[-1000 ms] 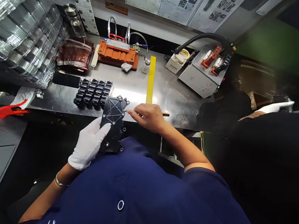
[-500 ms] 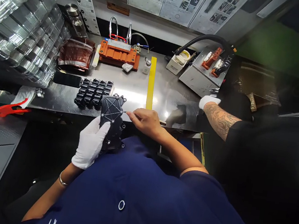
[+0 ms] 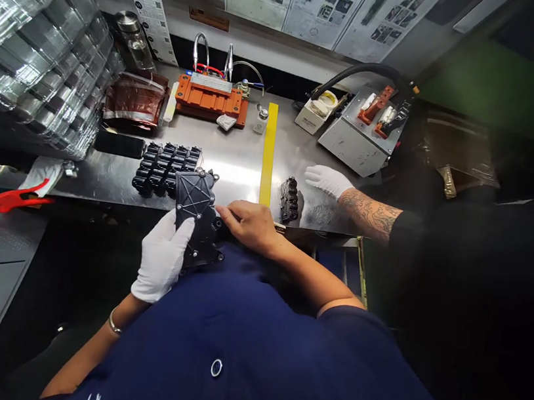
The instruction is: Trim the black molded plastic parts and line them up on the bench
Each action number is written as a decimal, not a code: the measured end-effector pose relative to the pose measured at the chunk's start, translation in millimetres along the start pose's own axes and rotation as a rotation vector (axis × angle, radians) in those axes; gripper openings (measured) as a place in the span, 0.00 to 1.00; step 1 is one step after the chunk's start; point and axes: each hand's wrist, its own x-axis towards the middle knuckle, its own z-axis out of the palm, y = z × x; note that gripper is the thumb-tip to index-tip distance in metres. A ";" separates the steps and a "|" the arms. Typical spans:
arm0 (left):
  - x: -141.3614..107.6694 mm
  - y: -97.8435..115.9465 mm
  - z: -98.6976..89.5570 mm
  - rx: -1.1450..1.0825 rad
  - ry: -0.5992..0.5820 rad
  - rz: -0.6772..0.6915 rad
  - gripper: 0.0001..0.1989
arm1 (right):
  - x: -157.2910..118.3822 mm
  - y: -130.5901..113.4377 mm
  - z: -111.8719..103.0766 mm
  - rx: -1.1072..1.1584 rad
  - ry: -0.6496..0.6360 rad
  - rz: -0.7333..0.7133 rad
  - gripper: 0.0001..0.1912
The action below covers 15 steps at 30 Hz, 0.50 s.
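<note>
My left hand (image 3: pixel 159 261), in a white glove, grips a flat black plastic housing (image 3: pixel 200 233) by its left edge. The housing has a ribbed X pattern and small metal screws, and it is tilted at the bench's front edge. My bare right hand (image 3: pixel 253 224) is at the housing's right edge with thumb and forefinger pinched together. Whatever sits between those fingertips is too small to make out. Just behind the housing, several black ribbed parts (image 3: pixel 164 169) stand in rows on the metal bench (image 3: pixel 234 149).
A co-worker's gloved hand (image 3: pixel 329 181) is at the right, near one black part (image 3: pixel 289 200). Yellow tape (image 3: pixel 268 154) runs down the bench. Behind are an orange fixture (image 3: pixel 209 99), a small bottle (image 3: pixel 261 122) and a grey metal box (image 3: pixel 358 137). Clear trays (image 3: pixel 42 62) are stacked left.
The black part right of the tape has appeared, and the co-worker's hand has moved left from the grey box. My right hand and the housing have shifted slightly.
</note>
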 end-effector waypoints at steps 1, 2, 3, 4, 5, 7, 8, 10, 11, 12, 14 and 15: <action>-0.2 0.1 0.1 -0.002 -0.004 0.001 0.27 | -0.2 -0.2 -0.6 0.012 -0.008 -0.008 0.26; -0.3 0.3 0.3 -0.004 -0.007 0.003 0.27 | -0.2 0.1 -1.8 0.023 -0.009 -0.012 0.26; -0.5 0.4 0.5 -0.007 -0.009 0.007 0.27 | -0.1 0.8 -3.7 0.032 -0.004 -0.014 0.26; -0.5 0.3 0.5 -0.012 -0.010 0.012 0.27 | 0.2 1.9 -5.9 0.036 0.007 -0.014 0.26; -0.3 -0.1 0.4 -0.015 -0.008 0.016 0.27 | 0.6 3.3 -8.3 0.035 0.023 -0.012 0.25; 0.9 -1.1 -0.7 -0.004 0.006 0.025 0.27 | 1.5 6.9 -12.9 0.024 0.059 -0.009 0.25; 1.9 -1.4 -1.8 0.011 0.011 0.029 0.27 | 1.9 8.9 -14.8 0.020 0.071 -0.012 0.26; 4.6 -0.1 -5.2 0.036 0.000 0.030 0.27 | 2.8 12.9 -17.3 0.017 0.086 -0.030 0.27; 6.1 1.9 -7.5 0.038 -0.025 0.021 0.27 | 3.3 14.9 -18.1 0.013 0.088 -0.044 0.27; 7.8 4.6 -10.2 0.034 -0.061 0.001 0.28 | 3.9 16.8 -18.8 0.006 0.084 -0.063 0.27; 11.1 11.9 -16.4 0.035 -0.149 -0.048 0.29 | 5.2 20.3 -20.4 -0.022 0.070 -0.106 0.27; 12.7 15.8 -19.7 0.049 -0.193 -0.070 0.30 | 5.9 21.8 -21.7 -0.039 0.059 -0.132 0.27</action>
